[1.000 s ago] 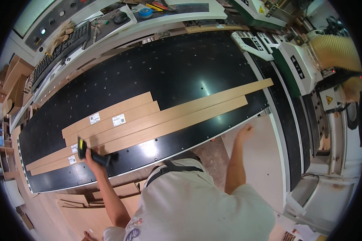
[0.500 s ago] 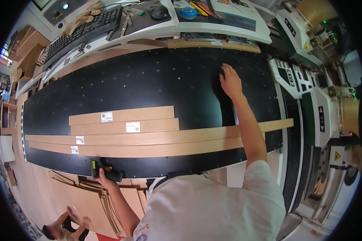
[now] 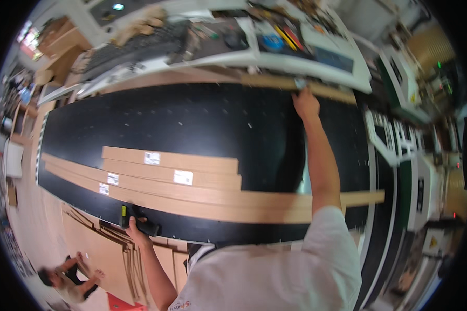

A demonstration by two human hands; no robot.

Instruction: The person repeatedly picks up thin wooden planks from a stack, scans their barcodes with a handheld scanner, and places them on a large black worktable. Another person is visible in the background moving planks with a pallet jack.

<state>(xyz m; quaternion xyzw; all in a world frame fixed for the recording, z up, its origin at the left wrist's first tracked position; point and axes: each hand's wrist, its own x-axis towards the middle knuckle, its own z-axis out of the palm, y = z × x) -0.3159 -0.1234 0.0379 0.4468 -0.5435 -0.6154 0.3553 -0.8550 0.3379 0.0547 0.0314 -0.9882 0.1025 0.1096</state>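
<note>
- The left hand is curled round the grip of a black scanner, just off the near edge of the table or over it; which, I cannot tell.
- The right hand reaches far forward, fingers nearly closed at the near edge of a wooden strip beyond the table's far side. It seems to touch that strip; blur hides whether it has hold of it.
- Ahead of the left hand lie two long strips and, past them, two short strips, side by side, with white labels.
- The far strip could slip, I judge, if only fingertips bear on it at such a stretch.
- The right forearm crosses over the long strips; dropping the elbow could push them out of line.
- Lifting the scanner carelessly could knock the nearest strip.
- Between the hands spreads the black table, smooth and dotted with small holes or studs, so strips may slide easily.
- Beyond the right hand is a cluttered desk; to its right, a white-and-green machine.
- Below the left hand lean large panels, with another person beside them.
</note>
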